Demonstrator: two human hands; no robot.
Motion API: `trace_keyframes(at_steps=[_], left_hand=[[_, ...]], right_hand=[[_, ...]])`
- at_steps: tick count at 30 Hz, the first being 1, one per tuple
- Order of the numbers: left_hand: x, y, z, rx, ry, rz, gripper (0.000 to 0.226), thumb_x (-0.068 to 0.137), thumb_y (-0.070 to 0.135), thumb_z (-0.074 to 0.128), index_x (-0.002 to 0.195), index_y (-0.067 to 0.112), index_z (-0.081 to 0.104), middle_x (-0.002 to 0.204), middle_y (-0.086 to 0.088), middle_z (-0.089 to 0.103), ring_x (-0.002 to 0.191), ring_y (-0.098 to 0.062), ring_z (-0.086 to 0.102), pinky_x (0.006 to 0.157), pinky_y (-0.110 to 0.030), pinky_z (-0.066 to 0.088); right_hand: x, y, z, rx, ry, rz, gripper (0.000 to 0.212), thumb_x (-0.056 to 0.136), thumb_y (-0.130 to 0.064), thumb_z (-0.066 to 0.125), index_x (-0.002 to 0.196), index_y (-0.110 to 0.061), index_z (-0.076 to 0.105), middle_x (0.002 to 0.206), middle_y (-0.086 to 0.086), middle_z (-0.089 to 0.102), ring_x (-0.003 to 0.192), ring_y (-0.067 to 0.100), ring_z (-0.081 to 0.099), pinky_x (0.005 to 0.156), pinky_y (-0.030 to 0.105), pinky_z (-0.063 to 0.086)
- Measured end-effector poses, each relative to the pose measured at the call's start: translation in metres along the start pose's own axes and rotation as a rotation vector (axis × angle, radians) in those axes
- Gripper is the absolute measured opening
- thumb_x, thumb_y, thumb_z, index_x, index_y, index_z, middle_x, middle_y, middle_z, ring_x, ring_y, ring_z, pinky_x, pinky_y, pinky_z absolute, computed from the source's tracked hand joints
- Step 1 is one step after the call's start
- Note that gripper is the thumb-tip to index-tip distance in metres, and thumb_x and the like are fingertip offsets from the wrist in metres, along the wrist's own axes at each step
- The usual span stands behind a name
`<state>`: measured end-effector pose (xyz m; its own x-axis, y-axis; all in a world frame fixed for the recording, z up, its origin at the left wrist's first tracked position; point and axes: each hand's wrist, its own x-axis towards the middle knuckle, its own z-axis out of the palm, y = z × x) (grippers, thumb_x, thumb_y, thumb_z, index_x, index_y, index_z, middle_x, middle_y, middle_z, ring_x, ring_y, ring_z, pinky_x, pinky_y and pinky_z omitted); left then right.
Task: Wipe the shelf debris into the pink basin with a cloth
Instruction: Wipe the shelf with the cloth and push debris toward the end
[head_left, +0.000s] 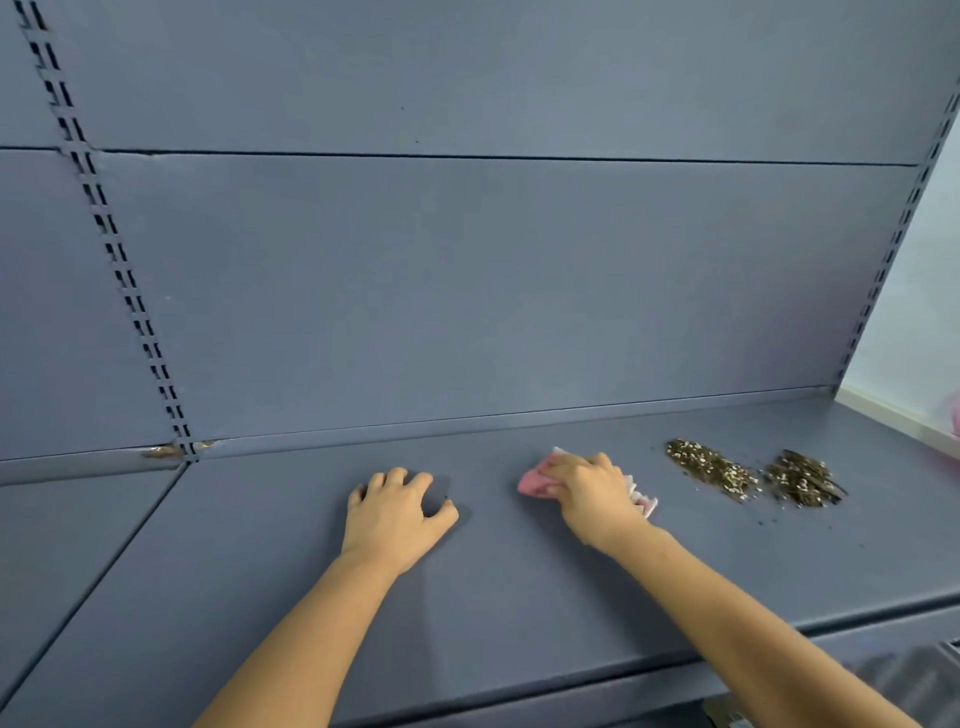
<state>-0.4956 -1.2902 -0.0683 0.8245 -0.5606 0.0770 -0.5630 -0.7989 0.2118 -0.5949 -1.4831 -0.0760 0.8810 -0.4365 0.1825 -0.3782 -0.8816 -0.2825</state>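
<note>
1. Shelf (519, 571): grey-blue, carrying everything listed.
2. Cloth (535, 484): pink, lying bunched on the shelf, the right hand (592, 493) clutching it.
3. Left hand (395, 512): grip released, fingers loosely bent, fingertips resting on the shelf, holding nothing.
4. Debris (753, 472): two brown speckled piles sitting right of the cloth, apart from it.
5. Basin (955, 415): pink sliver showing at the right edge.

Grey-blue shelf (519, 597) bears cloth (535, 483), debris (711, 467), perhaps seeds.
</note>
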Motion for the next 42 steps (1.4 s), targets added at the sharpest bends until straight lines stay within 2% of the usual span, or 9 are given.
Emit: trace_keyframes(at_steps=[4,8,12,15,19,26,30,34,42], left_hand=[[-0.002,0.000,-0.001,0.022,-0.017,0.008,0.050,0.094,0.048,0.035,0.138,0.026,0.041,0.144,0.004,0.040,0.135,-0.018,0.034,0.114,-0.034,0.023],[-0.002,0.005,-0.007,0.075,-0.050,0.016,0.053,0.094,0.050,0.033,0.139,0.024,0.039,0.143,0.002,0.041,0.134,-0.019,0.035,0.112,-0.035,0.024],[0.007,0.032,-0.014,-0.005,-0.017,0.037,0.053,0.094,0.048,0.034,0.139,0.020,0.038,0.142,-0.001,0.042,0.134,-0.021,0.037,0.112,-0.035,0.024],[0.006,0.062,-0.004,-0.032,-0.028,0.117,0.054,0.094,0.049,0.035,0.137,0.018,0.041,0.142,-0.002,0.043,0.133,-0.022,0.038,0.112,-0.035,0.026],[0.004,0.070,0.015,0.010,-0.035,0.153,0.051,0.093,0.049,0.035,0.134,0.018,0.044,0.140,0.002,0.044,0.132,-0.019,0.038,0.112,-0.033,0.025],[0.005,0.071,0.015,-0.007,-0.029,0.152,0.048,0.094,0.046,0.034,0.130,0.018,0.046,0.138,0.003,0.045,0.130,-0.019,0.038,0.110,-0.033,0.026],[0.007,0.070,0.014,0.002,-0.015,0.145,0.047,0.093,0.047,0.036,0.128,0.018,0.047,0.136,0.002,0.046,0.128,-0.020,0.039,0.108,-0.033,0.029],[0.007,0.072,0.016,0.010,-0.013,0.134,0.048,0.093,0.047,0.038,0.130,0.018,0.046,0.137,0.002,0.046,0.130,-0.020,0.039,0.108,-0.034,0.029],[0.004,0.072,0.016,0.000,-0.023,0.138,0.047,0.094,0.045,0.036,0.131,0.017,0.046,0.140,0.003,0.045,0.131,-0.020,0.038,0.109,-0.033,0.028]], right_hand=[[0.006,0.061,-0.017,-0.069,0.026,0.196,0.058,0.080,0.001,0.042,0.118,-0.040,0.060,0.133,-0.015,0.055,0.119,0.023,0.048,0.096,0.029,0.037],[0.002,0.081,-0.041,-0.094,-0.003,0.410,0.041,0.089,-0.010,0.043,0.120,-0.030,0.059,0.131,0.002,0.055,0.121,0.033,0.042,0.100,0.036,0.036],[0.003,0.036,-0.021,-0.079,-0.015,0.131,0.040,0.090,-0.012,0.048,0.117,-0.038,0.059,0.132,-0.009,0.055,0.120,0.024,0.051,0.092,0.028,0.036],[-0.010,0.003,-0.002,-0.040,-0.028,-0.064,0.042,0.094,-0.011,0.041,0.115,-0.043,0.058,0.132,-0.015,0.049,0.105,0.025,0.046,0.086,0.029,0.032],[-0.011,0.023,-0.007,-0.058,-0.019,0.021,0.044,0.097,-0.011,0.037,0.127,-0.040,0.053,0.144,-0.016,0.040,0.109,0.026,0.041,0.093,0.027,0.032],[0.000,0.092,-0.038,-0.127,-0.007,0.299,0.045,0.093,-0.008,0.042,0.128,-0.034,0.054,0.139,-0.009,0.047,0.120,0.029,0.041,0.098,0.032,0.034],[-0.011,0.061,-0.042,-0.083,0.048,0.140,0.041,0.094,-0.010,0.042,0.119,-0.038,0.059,0.139,-0.014,0.048,0.117,0.027,0.046,0.092,0.027,0.033],[-0.048,0.010,-0.023,-0.088,-0.059,-0.128,0.045,0.095,-0.008,0.038,0.130,-0.034,0.050,0.145,-0.015,0.039,0.109,0.026,0.041,0.092,0.032,0.033],[-0.022,0.098,-0.019,-0.121,0.009,0.113,0.044,0.094,-0.013,0.039,0.128,-0.038,0.052,0.144,-0.015,0.044,0.125,0.021,0.045,0.095,0.030,0.034]])
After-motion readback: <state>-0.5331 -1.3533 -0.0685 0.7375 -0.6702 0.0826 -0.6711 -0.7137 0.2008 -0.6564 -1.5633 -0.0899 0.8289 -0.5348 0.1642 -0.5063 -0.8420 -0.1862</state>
